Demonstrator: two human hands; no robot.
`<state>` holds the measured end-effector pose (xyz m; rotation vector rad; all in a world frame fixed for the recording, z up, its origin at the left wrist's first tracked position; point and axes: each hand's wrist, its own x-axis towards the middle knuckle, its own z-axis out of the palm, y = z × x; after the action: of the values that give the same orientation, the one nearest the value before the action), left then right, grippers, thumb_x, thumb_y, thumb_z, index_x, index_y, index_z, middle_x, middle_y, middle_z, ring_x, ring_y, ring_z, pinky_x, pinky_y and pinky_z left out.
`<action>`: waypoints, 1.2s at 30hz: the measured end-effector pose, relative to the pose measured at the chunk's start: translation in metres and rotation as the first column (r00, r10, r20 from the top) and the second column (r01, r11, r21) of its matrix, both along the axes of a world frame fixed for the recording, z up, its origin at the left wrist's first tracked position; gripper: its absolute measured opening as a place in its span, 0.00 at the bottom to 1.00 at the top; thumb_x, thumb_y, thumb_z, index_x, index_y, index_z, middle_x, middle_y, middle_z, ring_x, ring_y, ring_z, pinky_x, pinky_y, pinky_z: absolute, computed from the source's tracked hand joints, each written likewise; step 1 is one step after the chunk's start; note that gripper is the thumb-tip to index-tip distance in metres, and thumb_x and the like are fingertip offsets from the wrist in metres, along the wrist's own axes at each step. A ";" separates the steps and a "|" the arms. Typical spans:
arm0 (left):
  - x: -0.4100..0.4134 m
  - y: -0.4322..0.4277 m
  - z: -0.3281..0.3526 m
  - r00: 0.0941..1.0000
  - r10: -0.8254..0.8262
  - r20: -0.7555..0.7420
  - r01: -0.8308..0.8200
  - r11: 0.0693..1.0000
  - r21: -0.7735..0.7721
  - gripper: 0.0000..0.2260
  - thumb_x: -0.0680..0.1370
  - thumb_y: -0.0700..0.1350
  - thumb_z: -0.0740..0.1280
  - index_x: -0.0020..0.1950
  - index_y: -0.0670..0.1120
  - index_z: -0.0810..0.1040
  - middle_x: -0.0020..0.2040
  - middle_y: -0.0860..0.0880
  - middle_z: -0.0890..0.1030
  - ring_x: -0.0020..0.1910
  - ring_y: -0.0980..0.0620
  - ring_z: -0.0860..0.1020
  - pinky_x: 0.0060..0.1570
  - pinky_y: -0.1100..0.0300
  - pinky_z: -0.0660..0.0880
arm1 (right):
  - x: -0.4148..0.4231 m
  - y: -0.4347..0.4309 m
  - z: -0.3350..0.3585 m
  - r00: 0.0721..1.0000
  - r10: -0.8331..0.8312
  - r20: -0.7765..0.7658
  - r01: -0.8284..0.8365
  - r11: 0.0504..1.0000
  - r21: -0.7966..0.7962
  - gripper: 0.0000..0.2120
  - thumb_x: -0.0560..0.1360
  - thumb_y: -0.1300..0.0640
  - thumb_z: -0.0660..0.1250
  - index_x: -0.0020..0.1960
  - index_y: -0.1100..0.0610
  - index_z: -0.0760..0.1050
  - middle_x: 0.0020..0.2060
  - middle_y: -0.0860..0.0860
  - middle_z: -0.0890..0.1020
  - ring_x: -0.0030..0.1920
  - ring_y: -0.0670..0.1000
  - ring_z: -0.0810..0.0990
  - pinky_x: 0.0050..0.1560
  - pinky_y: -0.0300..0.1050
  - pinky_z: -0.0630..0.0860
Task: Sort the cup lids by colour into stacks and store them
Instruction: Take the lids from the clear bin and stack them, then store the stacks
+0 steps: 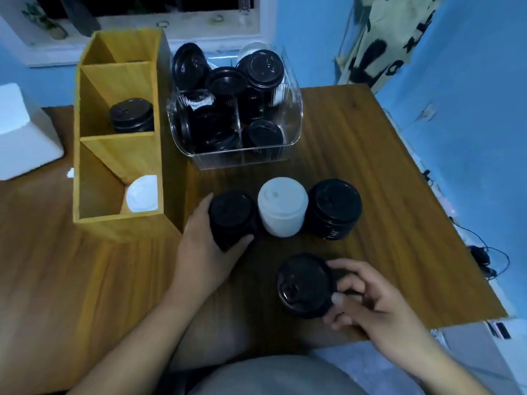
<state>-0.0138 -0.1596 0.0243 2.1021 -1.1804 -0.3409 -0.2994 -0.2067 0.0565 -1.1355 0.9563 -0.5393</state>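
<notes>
My left hand is wrapped round a short black stack that stands on the counter, thumb on the near side and fingers curled behind. My right hand pinches a black lid by its rim, close to the counter's front edge (it may be several nested lids; the light is too dim to tell). The white stack stands just beside the one I grip, nearly touching it, and a taller black stack stands on its far side.

The three stand so close that tilting mine as I lift it could tip the white one. The lids are thin moulded plastic, smooth and a little glossy, and round with a raised rim and a small sip hole. Nested loosely they slide, so a squeeze too high on the stack could leave the bottom ones behind. My right hand's fingertip pinch is slight, and a slip there would send the lid off the edge.

The wooden organiser has slanted dividers, with black lids in the middle compartment and a white lid in the nearest. A stack lowered crooked could catch on a divider. The clear ribbed bin holds more black lids, heaped at all angles.
</notes>
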 end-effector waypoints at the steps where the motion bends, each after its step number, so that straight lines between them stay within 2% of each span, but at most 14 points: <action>1: 0.000 0.001 -0.001 1.000 -0.003 0.000 0.003 1.000 0.001 0.46 0.68 0.57 0.80 0.80 0.50 0.59 0.74 0.52 0.71 0.73 0.54 0.67 0.68 0.61 0.63 | -0.001 0.002 -0.005 0.998 -0.022 -0.058 0.020 1.000 -0.022 0.19 0.75 0.69 0.70 0.63 0.57 0.76 0.38 0.61 0.79 0.37 0.64 0.84 0.37 0.49 0.81; 3: -0.001 0.001 -0.001 1.000 -0.006 -0.004 0.006 1.000 0.005 0.47 0.68 0.57 0.79 0.80 0.50 0.58 0.74 0.52 0.70 0.73 0.53 0.67 0.69 0.59 0.64 | -0.001 0.002 -0.007 0.981 -0.023 -0.193 0.004 0.995 -0.102 0.19 0.76 0.69 0.69 0.65 0.56 0.74 0.36 0.58 0.81 0.37 0.61 0.85 0.37 0.49 0.82; 6: -0.002 0.001 -0.002 1.000 -0.005 -0.011 0.004 1.000 -0.003 0.46 0.68 0.56 0.80 0.80 0.50 0.59 0.74 0.52 0.70 0.73 0.53 0.67 0.68 0.60 0.63 | -0.009 -0.001 -0.002 0.916 0.018 -0.400 -0.125 0.962 -0.243 0.20 0.77 0.61 0.72 0.64 0.46 0.73 0.36 0.52 0.84 0.33 0.52 0.85 0.37 0.47 0.82; 8: -0.003 0.002 -0.003 1.000 -0.005 -0.002 0.005 1.000 -0.006 0.46 0.69 0.56 0.79 0.80 0.49 0.58 0.74 0.51 0.70 0.73 0.53 0.67 0.68 0.60 0.63 | -0.014 -0.004 -0.003 0.839 -0.021 -0.544 -0.258 0.865 -0.431 0.20 0.75 0.54 0.74 0.65 0.43 0.73 0.38 0.44 0.82 0.34 0.46 0.83 0.38 0.42 0.80; 11: -0.003 0.002 -0.003 1.000 -0.010 0.011 0.010 1.000 -0.006 0.46 0.69 0.57 0.79 0.80 0.49 0.58 0.74 0.51 0.70 0.73 0.53 0.67 0.68 0.60 0.65 | -0.010 -0.007 -0.007 0.757 -0.077 -0.648 -0.466 0.632 -0.619 0.27 0.72 0.41 0.72 0.69 0.44 0.72 0.50 0.36 0.74 0.50 0.40 0.77 0.47 0.34 0.75; 13: -0.003 0.002 -0.002 1.000 -0.012 0.016 0.012 1.000 -0.012 0.46 0.69 0.57 0.79 0.80 0.48 0.58 0.74 0.50 0.70 0.73 0.53 0.67 0.68 0.61 0.64 | 0.000 -0.009 -0.009 0.706 -0.032 -0.708 -0.590 0.527 -0.612 0.33 0.71 0.34 0.68 0.73 0.43 0.67 0.62 0.39 0.70 0.62 0.42 0.70 0.57 0.38 0.73; 15: -0.004 0.002 -0.001 1.000 -0.009 0.019 0.009 1.000 -0.012 0.46 0.69 0.57 0.78 0.80 0.48 0.58 0.74 0.51 0.70 0.73 0.53 0.67 0.68 0.61 0.64 | 0.012 -0.009 -0.012 0.656 -0.040 -0.754 -0.649 0.479 -0.590 0.37 0.70 0.29 0.63 0.75 0.43 0.66 0.69 0.42 0.68 0.68 0.46 0.67 0.62 0.44 0.74; 18: -0.004 0.002 -0.001 1.000 -0.012 0.020 0.012 1.000 -0.015 0.46 0.69 0.58 0.78 0.80 0.49 0.59 0.73 0.51 0.71 0.72 0.54 0.68 0.67 0.61 0.65 | 0.021 -0.008 -0.018 0.685 -0.044 -0.727 -0.628 0.471 -0.620 0.34 0.70 0.29 0.63 0.72 0.45 0.71 0.68 0.43 0.72 0.66 0.46 0.68 0.63 0.47 0.76; 21: -0.002 0.003 -0.001 0.999 -0.023 0.023 0.024 0.999 -0.031 0.45 0.69 0.59 0.78 0.79 0.49 0.60 0.72 0.52 0.72 0.71 0.54 0.69 0.68 0.59 0.68 | 0.014 -0.020 0.002 0.837 0.014 -0.547 -0.460 0.561 -0.689 0.31 0.69 0.31 0.69 0.68 0.41 0.75 0.68 0.37 0.73 0.68 0.38 0.68 0.68 0.41 0.70; 23: -0.001 0.003 -0.001 0.999 -0.024 0.030 0.025 0.999 -0.028 0.45 0.69 0.59 0.78 0.79 0.49 0.60 0.72 0.52 0.72 0.72 0.54 0.69 0.68 0.59 0.68 | 0.010 -0.037 0.023 0.892 -0.050 -0.448 -0.353 0.543 -0.762 0.28 0.70 0.33 0.71 0.68 0.40 0.75 0.69 0.38 0.74 0.70 0.39 0.69 0.68 0.40 0.67; 25: -0.002 0.002 -0.001 0.999 -0.020 0.036 0.020 1.000 -0.020 0.46 0.69 0.59 0.78 0.79 0.49 0.59 0.72 0.52 0.72 0.72 0.54 0.69 0.67 0.60 0.67 | 0.012 -0.059 0.039 0.883 -0.130 -0.451 -0.329 0.514 -0.792 0.29 0.71 0.33 0.68 0.69 0.41 0.74 0.70 0.41 0.74 0.71 0.42 0.69 0.67 0.42 0.67; 28: -0.003 0.002 -0.001 0.999 -0.011 0.043 0.011 1.000 -0.010 0.46 0.69 0.59 0.78 0.80 0.49 0.59 0.73 0.52 0.71 0.73 0.54 0.68 0.67 0.59 0.66 | 0.023 -0.086 0.045 0.804 -0.227 -0.550 -0.392 0.495 -0.776 0.32 0.70 0.31 0.63 0.71 0.41 0.73 0.71 0.43 0.73 0.70 0.47 0.67 0.66 0.45 0.68; 32: -0.004 0.002 -0.001 1.000 -0.003 0.031 0.003 1.000 -0.003 0.46 0.68 0.58 0.79 0.80 0.50 0.58 0.74 0.52 0.70 0.73 0.53 0.68 0.67 0.60 0.65 | 0.034 -0.101 0.034 0.720 -0.222 -0.658 -0.495 0.501 -0.710 0.30 0.74 0.36 0.65 0.74 0.40 0.70 0.71 0.45 0.70 0.71 0.49 0.64 0.69 0.45 0.65; 36: -0.004 0.001 -0.001 0.999 0.007 0.041 -0.007 1.000 0.009 0.47 0.68 0.58 0.79 0.80 0.50 0.58 0.75 0.51 0.70 0.73 0.53 0.67 0.68 0.60 0.64 | 0.035 -0.100 0.024 0.710 -0.184 -0.679 -0.514 0.523 -0.680 0.29 0.76 0.39 0.64 0.76 0.39 0.68 0.72 0.45 0.67 0.72 0.49 0.64 0.68 0.43 0.65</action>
<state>-0.0175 -0.1584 0.0232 2.1297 -1.1964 -0.3019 -0.2639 -0.3068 0.0804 -2.4665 1.2126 -0.3867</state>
